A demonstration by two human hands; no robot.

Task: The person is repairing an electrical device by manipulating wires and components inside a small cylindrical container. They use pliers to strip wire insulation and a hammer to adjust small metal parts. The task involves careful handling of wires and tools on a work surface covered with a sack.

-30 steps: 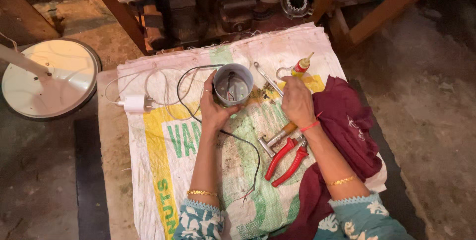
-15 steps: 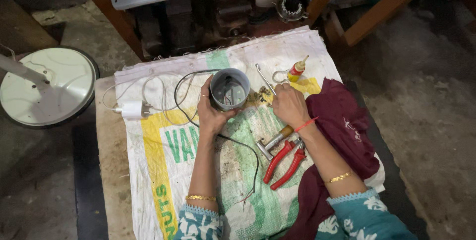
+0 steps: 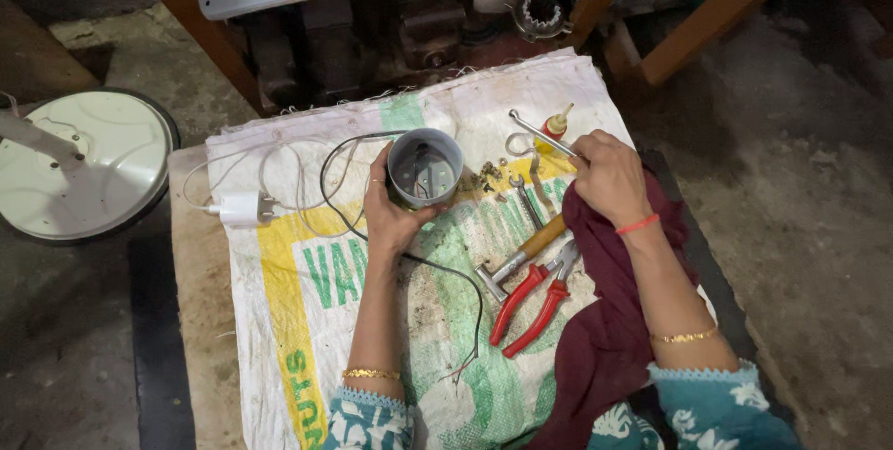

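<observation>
left hand (image 3: 391,213) grips grey cup (image 3: 425,166), unmoved on sack (image 3: 316,273) | right hand (image 3: 609,176) has shifted right of cup, now pinching 1 spanner (image 3: 539,133) lifted | pliers (image 3: 530,297) below cup, untouched

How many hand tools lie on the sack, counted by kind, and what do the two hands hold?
Pliers, red handles: 1
Hammer, wooden handle: 1
Small spanner on the sack: 1
Long spanner in the right hand: 1
Grey cup-shaped housing in the left hand: 1
Total: 5
</observation>
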